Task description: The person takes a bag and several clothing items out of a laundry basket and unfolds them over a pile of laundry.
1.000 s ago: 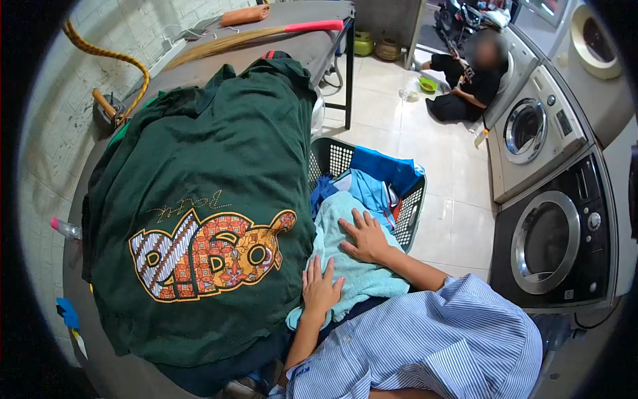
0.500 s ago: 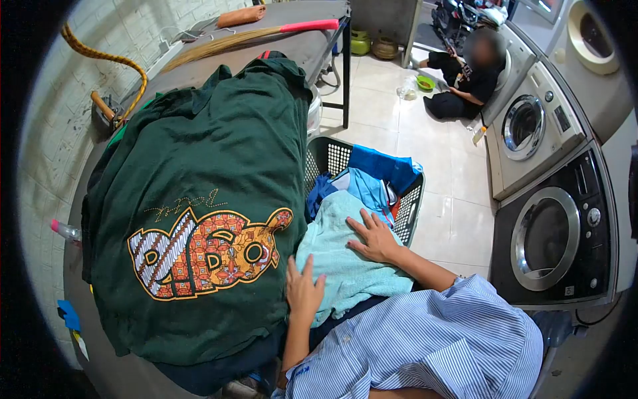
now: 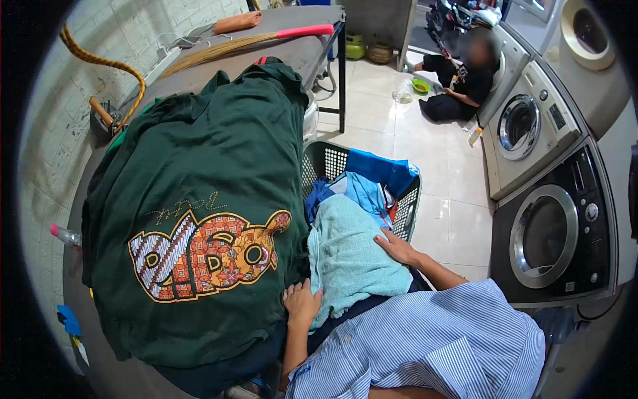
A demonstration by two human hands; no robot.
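Observation:
A light aqua towel (image 3: 352, 259) is spread over my lap, its far end resting over the front of a laundry basket. My left hand (image 3: 302, 304) lies at the towel's left edge, against the dark green shirt (image 3: 219, 153) with a patterned print; its fingers are slightly bent and apart. At the towel's right edge rests my right hand (image 3: 400, 250), fingers stretched out, its lower side partly hidden. Neither hand visibly grips anything.
The dark green basket (image 3: 413, 206) holds blue garments (image 3: 365, 189). A broom (image 3: 239, 46) lies on the grey table (image 3: 312, 16). Washing machines (image 3: 545, 229) line the right side. Another person (image 3: 462, 83) sits on the floor beside a green bowl (image 3: 420, 86).
My right hand has slid from the towel's middle to its right edge. My left hand has lowered onto the left edge. The towel looks flatter and its left edge straighter.

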